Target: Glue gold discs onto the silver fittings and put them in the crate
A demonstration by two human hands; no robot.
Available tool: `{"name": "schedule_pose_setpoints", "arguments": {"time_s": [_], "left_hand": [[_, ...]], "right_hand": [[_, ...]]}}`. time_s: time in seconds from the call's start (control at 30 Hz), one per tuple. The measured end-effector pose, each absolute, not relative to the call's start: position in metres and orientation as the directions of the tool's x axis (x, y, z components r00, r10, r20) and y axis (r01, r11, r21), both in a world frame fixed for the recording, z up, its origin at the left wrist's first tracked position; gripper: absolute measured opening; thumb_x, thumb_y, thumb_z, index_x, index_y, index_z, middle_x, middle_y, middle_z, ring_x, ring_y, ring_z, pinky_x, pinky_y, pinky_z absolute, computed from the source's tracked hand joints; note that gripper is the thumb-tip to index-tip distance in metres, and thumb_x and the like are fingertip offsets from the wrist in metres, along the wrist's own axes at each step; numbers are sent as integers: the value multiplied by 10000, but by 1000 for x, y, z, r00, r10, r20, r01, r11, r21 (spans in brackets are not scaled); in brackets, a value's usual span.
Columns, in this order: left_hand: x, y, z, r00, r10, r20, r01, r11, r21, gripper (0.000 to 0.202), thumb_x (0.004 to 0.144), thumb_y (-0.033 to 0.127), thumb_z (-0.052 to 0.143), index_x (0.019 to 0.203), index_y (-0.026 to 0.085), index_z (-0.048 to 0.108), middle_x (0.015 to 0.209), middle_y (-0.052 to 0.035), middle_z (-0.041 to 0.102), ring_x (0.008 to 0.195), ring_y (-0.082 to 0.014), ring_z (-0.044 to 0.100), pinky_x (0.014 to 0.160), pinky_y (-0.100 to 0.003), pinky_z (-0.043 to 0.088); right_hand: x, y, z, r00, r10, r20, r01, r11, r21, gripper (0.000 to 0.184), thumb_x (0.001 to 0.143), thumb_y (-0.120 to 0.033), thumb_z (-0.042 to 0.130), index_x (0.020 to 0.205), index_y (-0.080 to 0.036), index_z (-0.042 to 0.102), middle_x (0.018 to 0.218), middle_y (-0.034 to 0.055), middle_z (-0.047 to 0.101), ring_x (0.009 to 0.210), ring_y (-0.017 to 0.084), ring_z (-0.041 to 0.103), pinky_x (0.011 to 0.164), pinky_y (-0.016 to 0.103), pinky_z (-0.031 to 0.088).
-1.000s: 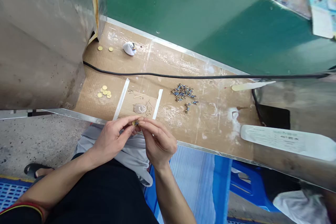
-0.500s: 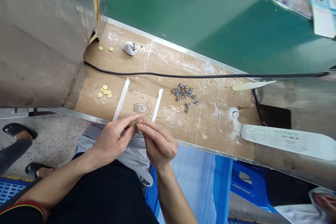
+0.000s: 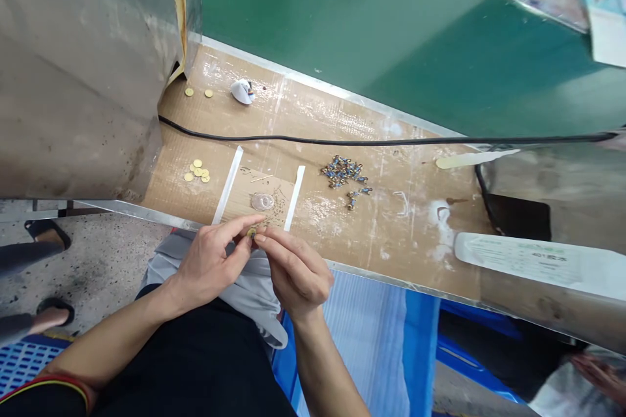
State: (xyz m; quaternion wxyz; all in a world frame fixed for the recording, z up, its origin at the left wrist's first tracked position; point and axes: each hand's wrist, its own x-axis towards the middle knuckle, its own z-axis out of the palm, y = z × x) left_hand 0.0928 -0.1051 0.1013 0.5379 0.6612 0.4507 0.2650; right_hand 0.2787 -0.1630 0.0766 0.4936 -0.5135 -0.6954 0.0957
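in the lower middle of the frame, the left hand point(image 3: 208, 265) and the right hand point(image 3: 304, 278) meet just over the near edge of the tabletop point(image 3: 391, 228). the left fingers point(image 3: 237, 226) are pinched on a small yellow disc point(image 3: 251, 232), so the disc is between the two hands. the right fingers point(image 3: 283, 245) are bent and come close together at the right side of this disc, where a tiny dark bit shows; if they grasp it or only touch it, i cannot tell.

just above the hands lies a card point(image 3: 232, 199), between two strips of white tape point(image 3: 227, 184). on the card there is a clear dish point(image 3: 262, 201), a thin stick point(image 3: 261, 178) and many small crumbs point(image 3: 280, 201). at the left of it, a group of yellow discs point(image 3: 197, 172) lies on the tabletop, and two more are in the upper left, near a white piece point(image 3: 242, 92). right of the middle is a heap of blue and brown pieces point(image 3: 342, 171). a black cable point(image 3: 303, 141) crosses the tabletop from left to right, above the card.
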Motion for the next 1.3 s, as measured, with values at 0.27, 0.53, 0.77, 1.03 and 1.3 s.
{"name": "schedule_pose_setpoints", "arguments": {"time_s": [0.27,0.53,0.77,1.03,1.3], "left_hand": [[97,-109,100,402,906,-129,296,5,955,542,1032,125,666,1536,309,737,1155,12,904,1015,-166,869,910,-248,667],[99,-112,96,388,919,-72,316,-59,947,603,1005,86,660,1555,323,729,1171,9,905,1009,-173,870,939,-275,682],[96,-110,91,407,908,104,300,-240,923,628,1032,74,622,1615,306,649,1370,-7,863,1054,-152,855,1022,-285,683],[98,-113,91,471,855,217,330,-399,856,656,1074,83,558,1695,295,546,1310,-38,863,1047,-179,836,1014,-334,684],[97,-115,94,502,838,214,318,-409,856,668,1068,73,527,1702,285,527,1303,-50,854,1061,-185,820,1033,-344,675]], "right_hand": [[277,-166,77,-12,796,605,642,470,-606,542,1038,5,726,1482,-300,786,1259,85,884,1091,246,886,926,378,769],[276,-166,71,-28,789,614,615,497,-612,510,1030,22,716,1457,-246,797,1268,110,876,1127,253,875,941,382,759],[275,-165,72,169,893,418,438,312,-843,492,1020,-46,783,1416,-336,806,1228,42,884,1098,229,865,967,382,736],[275,-158,77,213,971,112,171,76,-982,175,1028,-155,824,1120,-292,884,1108,28,886,1044,198,846,933,310,695],[277,-160,81,206,975,85,112,63,-992,138,1017,-159,830,1052,-278,890,1059,33,890,1002,205,855,908,317,704]]}}
